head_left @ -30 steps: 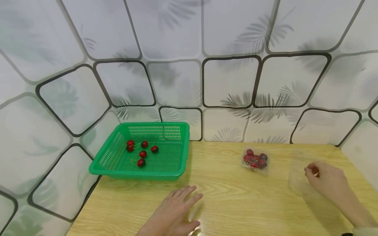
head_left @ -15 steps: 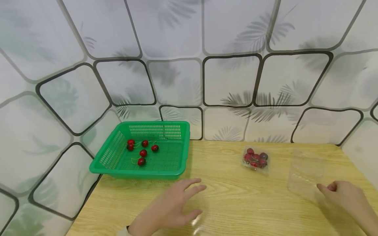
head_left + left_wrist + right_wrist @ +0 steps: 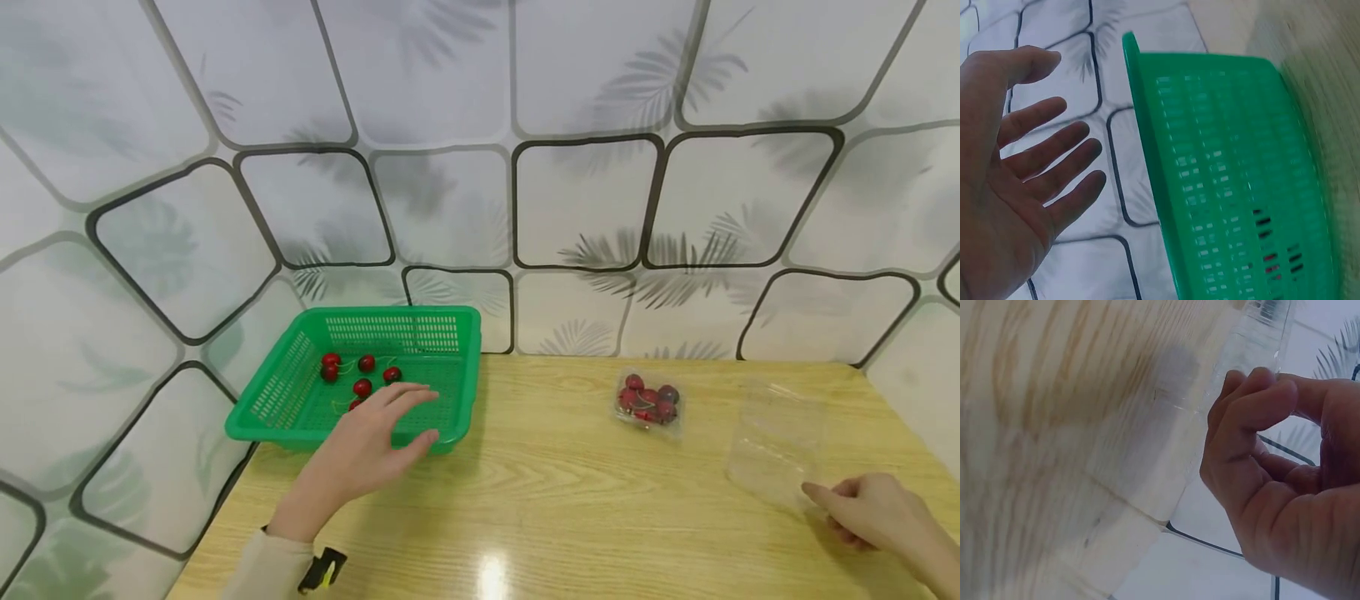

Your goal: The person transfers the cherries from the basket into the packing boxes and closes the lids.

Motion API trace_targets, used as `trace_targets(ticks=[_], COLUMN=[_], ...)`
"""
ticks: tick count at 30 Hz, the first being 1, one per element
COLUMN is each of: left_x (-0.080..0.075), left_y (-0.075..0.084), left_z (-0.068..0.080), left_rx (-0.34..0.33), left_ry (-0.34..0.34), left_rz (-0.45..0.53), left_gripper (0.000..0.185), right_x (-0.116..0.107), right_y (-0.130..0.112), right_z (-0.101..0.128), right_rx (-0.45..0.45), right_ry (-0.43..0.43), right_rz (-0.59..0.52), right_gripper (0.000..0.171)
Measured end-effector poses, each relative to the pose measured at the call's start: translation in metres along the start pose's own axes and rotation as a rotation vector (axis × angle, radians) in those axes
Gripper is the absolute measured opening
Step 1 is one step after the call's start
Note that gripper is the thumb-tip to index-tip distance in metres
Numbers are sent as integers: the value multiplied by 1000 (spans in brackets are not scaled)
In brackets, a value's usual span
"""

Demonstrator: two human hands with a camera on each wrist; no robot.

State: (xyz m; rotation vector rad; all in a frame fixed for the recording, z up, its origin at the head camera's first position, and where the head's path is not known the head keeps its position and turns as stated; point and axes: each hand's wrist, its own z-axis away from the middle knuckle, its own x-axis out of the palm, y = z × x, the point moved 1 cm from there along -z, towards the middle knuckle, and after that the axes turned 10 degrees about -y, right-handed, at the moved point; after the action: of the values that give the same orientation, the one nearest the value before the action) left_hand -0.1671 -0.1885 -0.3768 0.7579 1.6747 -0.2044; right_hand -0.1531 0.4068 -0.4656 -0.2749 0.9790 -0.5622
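My left hand [image 3: 367,450] hovers over the near edge of the green plastic basket [image 3: 465,367], fingers spread and holding nothing; in the left wrist view the basket's slotted wall [image 3: 1210,144] stands beside the fingers. Several red cherries [image 3: 366,363] with thin stems lie inside the basket, one partly hidden by that hand. On the right, my right hand [image 3: 873,512] pinches the near right corner of an open clear plastic box [image 3: 776,442] with thumb and forefinger. In the right wrist view the fingertips meet at the box's transparent edge [image 3: 1235,356]. The box is hard to make out.
A small clear box of cherries [image 3: 647,402] stands on the wooden table [image 3: 570,500] between the basket and the open box. Patterned wall covering [image 3: 585,208] rises behind the table and along its left and right sides.
My left hand has moved left and away from me, from the bare table to over the basket's front edge. My right hand has shifted right and nearer, to the open box's corner.
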Motion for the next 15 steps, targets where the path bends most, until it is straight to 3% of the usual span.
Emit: trace_targets(ticks=[9,15], left_x=[-8,-13], left_y=[-39,-63], left_z=[6,10], left_rx=[-166,-296], left_ry=[-35,-79], left_rz=[65,73], left_gripper=[37,33], right_x=[1,-1], right_y=[2,0], right_z=[0,3], right_rx=[37,1], right_ry=[-57,-31], right_rz=[-435,-609], right_gripper=[44,44])
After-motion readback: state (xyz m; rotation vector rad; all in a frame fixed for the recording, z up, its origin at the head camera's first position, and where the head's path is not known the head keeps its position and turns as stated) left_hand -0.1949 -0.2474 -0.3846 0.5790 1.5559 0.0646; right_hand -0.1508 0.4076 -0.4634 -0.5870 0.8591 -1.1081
